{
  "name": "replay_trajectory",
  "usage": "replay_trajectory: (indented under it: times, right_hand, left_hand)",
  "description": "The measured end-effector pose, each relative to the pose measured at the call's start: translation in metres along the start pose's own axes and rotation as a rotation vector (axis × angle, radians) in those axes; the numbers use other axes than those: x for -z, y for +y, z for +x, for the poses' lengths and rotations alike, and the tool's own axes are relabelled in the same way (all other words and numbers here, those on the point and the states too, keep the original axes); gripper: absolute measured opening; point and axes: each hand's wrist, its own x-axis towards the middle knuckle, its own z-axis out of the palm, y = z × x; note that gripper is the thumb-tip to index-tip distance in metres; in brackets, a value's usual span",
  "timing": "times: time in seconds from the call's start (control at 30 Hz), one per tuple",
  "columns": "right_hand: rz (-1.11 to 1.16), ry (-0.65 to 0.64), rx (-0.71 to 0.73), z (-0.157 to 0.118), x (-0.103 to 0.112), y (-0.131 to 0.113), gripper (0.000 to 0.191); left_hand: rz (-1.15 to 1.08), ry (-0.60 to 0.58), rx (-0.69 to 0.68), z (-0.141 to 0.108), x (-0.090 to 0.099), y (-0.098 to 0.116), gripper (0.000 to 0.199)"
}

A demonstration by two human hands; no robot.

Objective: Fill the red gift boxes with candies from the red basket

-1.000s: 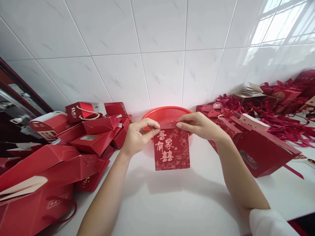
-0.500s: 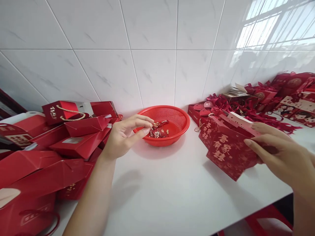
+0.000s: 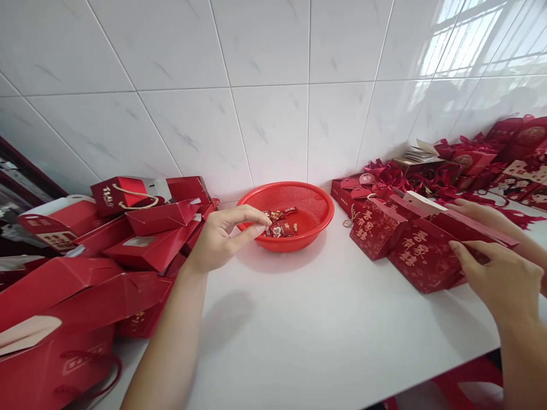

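Observation:
My left hand [image 3: 228, 236] hovers at the near left rim of a red plastic basket [image 3: 288, 245], thumb and forefinger brought together. What the fingertips hold, if anything, I cannot make out. Several small red-wrapped sweets [image 3: 282, 229] lie inside the basket. On the right, my right hand [image 3: 499, 273] grips the near side of a red gift box [image 3: 421, 256] with gold lettering, its top open. A similar red box [image 3: 376, 229] stands just left of it. Another person's hand [image 3: 496, 219] reaches in behind the gripped box from the right edge.
Open red gift boxes [image 3: 149, 247] are heaped along the left. More boxes with ribbons [image 3: 387, 176] line the wall at the back right, with folded cards [image 3: 421, 152] on top. A tiled wall [image 3: 273, 131] stands behind the white table [image 3: 307, 336].
The gift box in my right hand has come down from a tilted position to stand on the table. My left fingertips have drawn together, and the view has shifted slightly.

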Motion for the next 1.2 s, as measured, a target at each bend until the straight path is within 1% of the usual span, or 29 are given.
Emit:
replay_trajectory:
  times: [0.07,0.1,0.17,0.23,0.27,0.3,0.33,0.37,0.43,0.47,0.5,0.53,0.6,0.67,0.77,0.83,0.9,0.97,1.07,1.13,1.2]
  right_hand:
    - [-0.033,0.020,0.002,-0.001,0.003,-0.001,0.062]
    - [-0.049,0.062,0.020,-0.002,0.005,-0.004,0.064]
    - [-0.052,0.202,0.091,-0.007,0.009,-0.016,0.063]
    - [0.024,0.333,0.201,-0.014,0.010,-0.035,0.051]
    - [0.102,0.353,0.267,-0.018,0.008,-0.047,0.041]
    - [0.199,0.328,0.335,-0.023,0.006,-0.059,0.032]
    - [0.304,0.253,0.402,-0.029,0.002,-0.071,0.024]
    - [0.403,0.139,0.463,-0.035,-0.003,-0.082,0.020]
    - [0.533,-0.121,0.572,-0.047,-0.017,-0.102,0.019]
    - [0.568,-0.225,0.624,-0.052,-0.025,-0.111,0.020]
    - [0.593,-0.299,0.676,-0.058,-0.033,-0.119,0.021]
    - [0.616,-0.347,0.726,-0.063,-0.040,-0.126,0.021]
    - [0.673,-0.394,0.802,-0.074,-0.052,-0.138,0.021]
    - [0.722,-0.430,0.840,-0.085,-0.060,-0.143,0.021]
    - [0.777,-0.538,0.828,-0.100,-0.063,-0.142,0.022]
    - [0.822,-0.626,0.783,-0.106,-0.063,-0.137,0.022]
    - [0.875,-0.689,0.734,-0.109,-0.062,-0.133,0.023]
    - [0.923,-0.726,0.691,-0.110,-0.061,-0.130,0.023]
    - [0.966,-0.778,0.648,-0.110,-0.058,-0.128,0.023]
    - [0.979,-0.801,0.611,-0.110,-0.055,-0.126,0.022]
    - [0.989,-0.818,0.589,-0.110,-0.052,-0.124,0.020]
  left_hand:
    - [0.015,-0.007,0.010,0.000,0.001,0.000,0.012]
    - [0.019,-0.011,0.013,0.000,0.001,-0.001,0.012]
    - [0.015,-0.019,0.012,0.000,0.000,-0.002,0.012]
    - [-0.002,-0.028,0.000,0.001,-0.001,-0.003,0.010]
    - [-0.008,-0.034,-0.007,0.001,-0.002,-0.004,0.009]
    - [-0.012,-0.039,-0.012,0.001,-0.003,-0.004,0.009]
    - [-0.013,-0.046,-0.015,0.001,-0.005,-0.005,0.008]
    - [-0.012,-0.052,-0.017,0.001,-0.006,-0.005,0.008]
    - [-0.009,-0.064,-0.008,0.000,-0.008,-0.006,0.009]
    - [-0.006,-0.070,0.000,0.000,-0.010,-0.007,0.009]
    - [-0.003,-0.077,0.011,-0.001,-0.011,-0.008,0.009]
    - [-0.001,-0.084,0.021,-0.001,-0.012,-0.010,0.010]
    - [-0.010,-0.097,0.035,-0.002,-0.015,-0.012,0.010]
    - [-0.022,-0.098,0.047,0.000,-0.017,-0.014,0.010]
    - [0.002,-0.110,0.049,0.011,-0.016,-0.013,0.010]
    - [0.068,-0.131,0.046,0.027,-0.011,-0.011,0.011]
    - [0.166,-0.130,0.068,0.048,0.000,-0.009,0.013]
    - [0.290,-0.150,0.115,0.072,0.016,-0.008,0.016]
    - [0.534,-0.159,0.169,0.097,0.054,0.000,0.023]
    - [0.681,-0.153,0.254,0.099,0.087,0.016,0.026]
    - [0.812,-0.120,0.369,0.086,0.126,0.041,0.026]
